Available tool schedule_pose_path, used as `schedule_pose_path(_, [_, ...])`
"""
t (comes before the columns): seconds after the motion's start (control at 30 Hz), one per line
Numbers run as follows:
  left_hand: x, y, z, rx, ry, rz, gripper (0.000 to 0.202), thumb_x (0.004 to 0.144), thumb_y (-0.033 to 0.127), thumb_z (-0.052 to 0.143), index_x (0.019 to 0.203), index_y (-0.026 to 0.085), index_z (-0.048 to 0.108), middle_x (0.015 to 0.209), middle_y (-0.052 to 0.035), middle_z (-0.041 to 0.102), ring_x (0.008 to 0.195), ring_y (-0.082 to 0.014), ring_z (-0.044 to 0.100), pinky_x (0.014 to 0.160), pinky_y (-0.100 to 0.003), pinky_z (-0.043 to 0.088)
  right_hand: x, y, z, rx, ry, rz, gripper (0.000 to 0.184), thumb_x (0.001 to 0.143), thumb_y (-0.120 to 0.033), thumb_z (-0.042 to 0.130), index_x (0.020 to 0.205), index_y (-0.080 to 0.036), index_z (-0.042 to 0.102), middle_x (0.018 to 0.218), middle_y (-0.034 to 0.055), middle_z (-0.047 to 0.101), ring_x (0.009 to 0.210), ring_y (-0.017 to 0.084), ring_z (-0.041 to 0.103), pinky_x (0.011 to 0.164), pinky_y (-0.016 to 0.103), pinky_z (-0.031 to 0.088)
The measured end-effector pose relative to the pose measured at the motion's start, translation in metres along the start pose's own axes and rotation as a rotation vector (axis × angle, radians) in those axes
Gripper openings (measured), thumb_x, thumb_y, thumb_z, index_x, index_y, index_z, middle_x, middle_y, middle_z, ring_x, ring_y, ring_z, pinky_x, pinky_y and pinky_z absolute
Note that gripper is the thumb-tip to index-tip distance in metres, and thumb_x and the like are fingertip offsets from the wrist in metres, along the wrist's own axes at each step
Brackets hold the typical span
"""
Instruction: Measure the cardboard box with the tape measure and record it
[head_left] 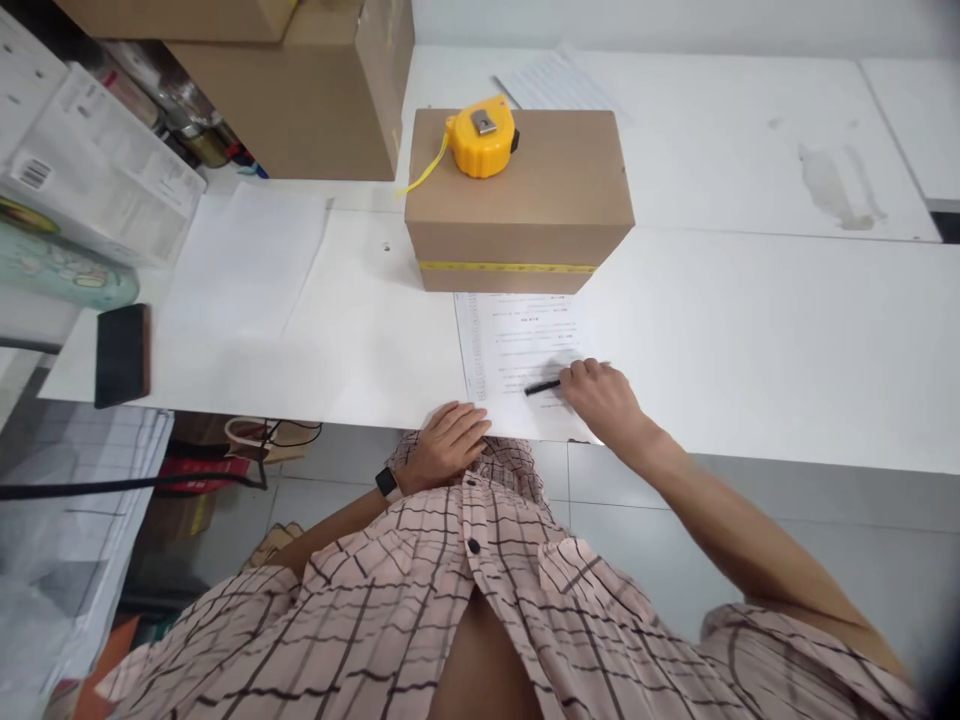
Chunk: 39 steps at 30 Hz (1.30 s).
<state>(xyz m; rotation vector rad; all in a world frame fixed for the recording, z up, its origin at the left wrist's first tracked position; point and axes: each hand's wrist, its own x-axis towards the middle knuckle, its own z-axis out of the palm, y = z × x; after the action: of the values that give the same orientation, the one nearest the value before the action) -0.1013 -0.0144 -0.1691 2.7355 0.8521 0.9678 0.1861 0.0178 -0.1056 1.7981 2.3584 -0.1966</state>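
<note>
A black pen (pixel 543 387) is gripped in my right hand (pixel 601 400), held low over a printed sheet (pixel 517 350) near the desk's front edge. My left hand (pixel 452 440) lies flat at that same edge, fingers stretched out by the sheet's lower left corner. Behind the sheet stands a brown cardboard box (pixel 555 180), covering its upper part. On top of the box sits a yellow tape measure (pixel 483 138). A yellow measuring strip (pixel 510 267) runs across the box's front face.
Larger cardboard boxes (pixel 300 110) stand at the back left. Blank paper (pixel 236 260) and a dark phone (pixel 122 355) lie on the desk's left side, beside a white carton (pixel 97 160) and a green bottle (pixel 64 265). Another printed sheet (pixel 559 82) lies behind the box.
</note>
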Motion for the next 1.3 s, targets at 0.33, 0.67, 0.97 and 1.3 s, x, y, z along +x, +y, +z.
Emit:
schedule_pose_path(0.33, [0.001, 0.002, 0.006, -0.019, 0.029, -0.07, 0.022, 0.095, 0.021, 0.064, 0.117, 0.022, 0.068, 0.115, -0.0072, 0.076, 0.115, -0.0247, 0.069, 0.103, -0.045, 0.055, -0.013, -0.07, -0.009, 1.024, 0.696, 0.185, 0.019, 0.092, -0.038, 0.052, 0.082, -0.025, 0.042, 0.064, -0.0037, 0.051, 0.055, 0.013, 0.049, 0.054, 0.028, 0.042])
schedule_pose_path(0.67, [-0.005, 0.001, 0.008, -0.093, -0.008, -0.128, 0.027, 0.097, 0.023, 0.059, 0.122, 0.024, 0.069, 0.119, -0.0084, 0.074, 0.12, -0.0236, 0.066, 0.108, -0.045, 0.053, -0.005, -0.13, 0.036, 1.476, 0.528, 0.364, 0.025, 0.089, -0.046, 0.063, 0.093, -0.022, 0.057, 0.086, 0.0027, 0.065, 0.081, 0.018, 0.064, 0.075, 0.034, 0.053])
schedule_pose_path(0.97, [-0.007, -0.002, 0.01, -0.099, 0.01, -0.116, 0.02, 0.099, 0.028, 0.057, 0.113, 0.023, 0.071, 0.115, -0.0055, 0.075, 0.117, -0.0216, 0.069, 0.103, -0.043, 0.057, -0.003, -0.122, 0.039, 1.249, 0.456, 0.299, 0.025, 0.091, -0.045, 0.06, 0.087, -0.022, 0.052, 0.075, -0.0011, 0.057, 0.067, 0.014, 0.054, 0.062, 0.028, 0.045])
schedule_pose_path(1.3, [-0.01, -0.004, 0.014, -0.144, 0.027, -0.118, 0.022, 0.098, 0.027, 0.059, 0.117, 0.026, 0.07, 0.117, -0.0043, 0.075, 0.117, -0.0209, 0.068, 0.104, -0.043, 0.057, -0.002, -0.124, 0.041, 1.084, 0.482, 0.31, 0.031, 0.094, -0.044, 0.053, 0.074, -0.024, 0.041, 0.063, -0.0043, 0.047, 0.057, 0.012, 0.046, 0.058, 0.028, 0.04])
